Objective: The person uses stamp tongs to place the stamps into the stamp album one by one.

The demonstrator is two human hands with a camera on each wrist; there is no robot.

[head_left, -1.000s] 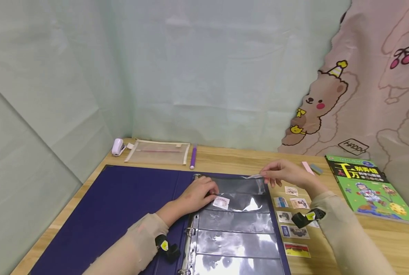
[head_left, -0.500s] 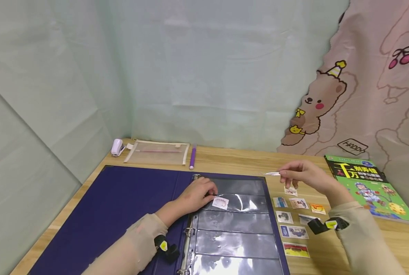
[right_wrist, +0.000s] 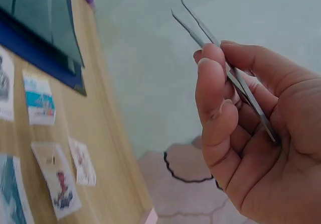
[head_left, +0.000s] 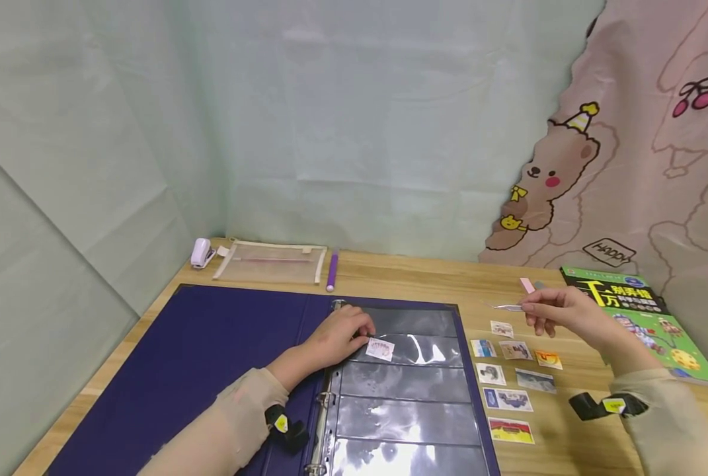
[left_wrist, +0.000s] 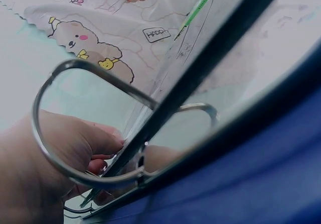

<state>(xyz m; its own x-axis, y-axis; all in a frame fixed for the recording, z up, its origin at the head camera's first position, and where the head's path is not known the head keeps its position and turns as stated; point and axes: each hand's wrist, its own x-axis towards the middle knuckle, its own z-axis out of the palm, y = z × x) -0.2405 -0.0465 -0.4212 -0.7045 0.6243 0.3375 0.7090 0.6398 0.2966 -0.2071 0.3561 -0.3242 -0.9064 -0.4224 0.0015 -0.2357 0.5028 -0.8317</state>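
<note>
A dark blue ring binder (head_left: 270,330) lies open with a page of clear strip pockets (head_left: 410,383). My left hand (head_left: 340,336) is at the upper left of this page, its curled fingers and thumb at the clear pocket film near the metal ring (left_wrist: 37,118). Beside the thumb, a small pale stamp (head_left: 380,348) sits tilted over the second strip. To the right and above the table, my right hand (head_left: 564,314) grips metal tweezers (right_wrist: 246,91). The tweezer tips are slightly apart with nothing between them.
Several loose stamps (head_left: 511,400) lie right of the binder. A green book (head_left: 657,330) and a pink strip (head_left: 527,285) are farther right. Behind the binder are a mesh pouch (head_left: 270,264), a purple marker (head_left: 332,271) and a white stapler (head_left: 201,253). Curtains stand behind.
My right hand has moved right with the tweezers, away from the page's top edge and past the loose stamps. My left hand and the stamp beside it have stayed in place.
</note>
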